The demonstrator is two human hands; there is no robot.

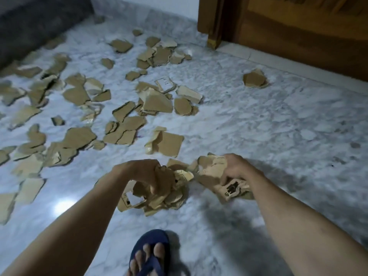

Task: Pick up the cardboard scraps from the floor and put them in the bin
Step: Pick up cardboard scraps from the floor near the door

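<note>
My foot in a blue flip-flop (151,253) stands on the marble floor (278,136) at the near edge of the view. Just beyond it my left hand (145,174) is closed over a bunch of cardboard scraps (159,194), some with printed labels, the lowest of them touching the floor. My right hand (237,168) is clamped on a crumpled printed piece (229,186) just beside that bunch; the two hands are apart, with torn bits between them. Past my hands a squarish scrap (169,142) lies flat. Further out, loose scraps (79,136) are strewn across the middle and left of the floor, many overlapping, with a denser cluster (159,54) toward the far side. One lone scrap (254,78) sits well apart on the right, near the wooden door (298,32) at the far right edge. A dark surface (29,22) fills the far left corner
</note>
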